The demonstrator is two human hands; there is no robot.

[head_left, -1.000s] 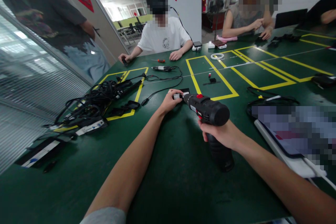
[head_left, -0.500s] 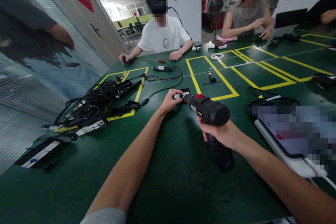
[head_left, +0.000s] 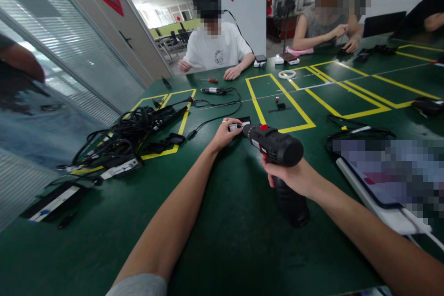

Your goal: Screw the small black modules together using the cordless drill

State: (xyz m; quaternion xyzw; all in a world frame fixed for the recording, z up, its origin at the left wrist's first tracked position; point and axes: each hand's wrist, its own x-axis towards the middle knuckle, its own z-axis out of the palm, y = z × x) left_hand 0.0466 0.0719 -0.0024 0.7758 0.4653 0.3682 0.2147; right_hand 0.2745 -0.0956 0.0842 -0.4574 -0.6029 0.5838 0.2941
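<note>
While the green table [head_left: 215, 249] fills the foreground, look to its left side: a tangle of black cables [head_left: 133, 125] sprawls across a yellow-taped outline. Centre stage, the black power drill [head_left: 272, 143] points forward and slightly left, handle down, above the near part of the table. That's a stiff, probably weighty tool, likely rear-heavy with that fat back end, so the grip just under the body is the place to take it, and there the right hand [head_left: 294, 178] has it, fingers wrapped around. Out ahead, the left hand [head_left: 224, 135] grasps a small black-and-white piece [head_left: 244, 122] on the table, right by the drill's nose; contact between them, I can't tell. It looks light, rigid, perhaps slick, best pinned by its sides, clear of the tip.
</note>
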